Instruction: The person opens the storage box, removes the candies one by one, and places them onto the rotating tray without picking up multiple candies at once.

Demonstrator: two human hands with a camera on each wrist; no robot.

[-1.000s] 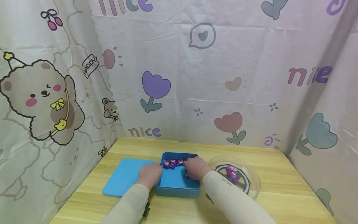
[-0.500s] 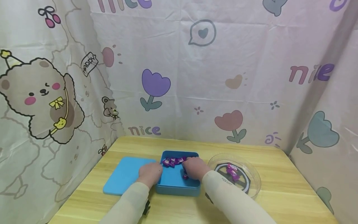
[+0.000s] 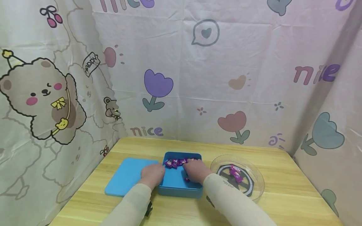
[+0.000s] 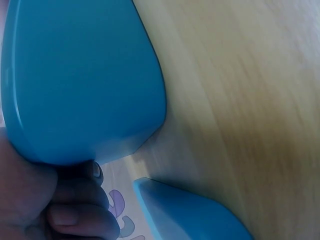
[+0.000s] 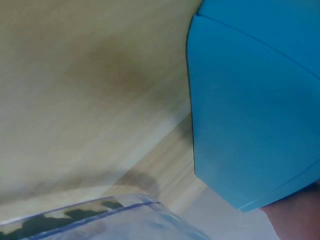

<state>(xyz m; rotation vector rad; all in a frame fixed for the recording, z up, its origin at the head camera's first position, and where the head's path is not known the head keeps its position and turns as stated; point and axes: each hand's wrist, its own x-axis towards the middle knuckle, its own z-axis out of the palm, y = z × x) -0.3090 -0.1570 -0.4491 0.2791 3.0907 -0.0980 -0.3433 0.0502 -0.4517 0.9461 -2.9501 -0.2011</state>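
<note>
Candies (image 3: 175, 163), print illegible; left hand (image 3: 152, 174) pinches blue box (image 3: 179, 192), right hand (image 3: 197, 171) inside, hold hidden; curtain (image 3: 183, 66) reads "nice".

The back cloth (image 3: 181, 78) reads "nice" (image 3: 146, 131) just above the table's (image 3: 288, 182) back edge by the left corner, again higher up with its tops cut off, and again above the back right corner. The left cloth's flag (image 3: 91, 64) says "HAPPY". Lettering on the right sleeve (image 3: 230, 191) and a candy wrapper (image 3: 235, 173) is illegible.
</note>
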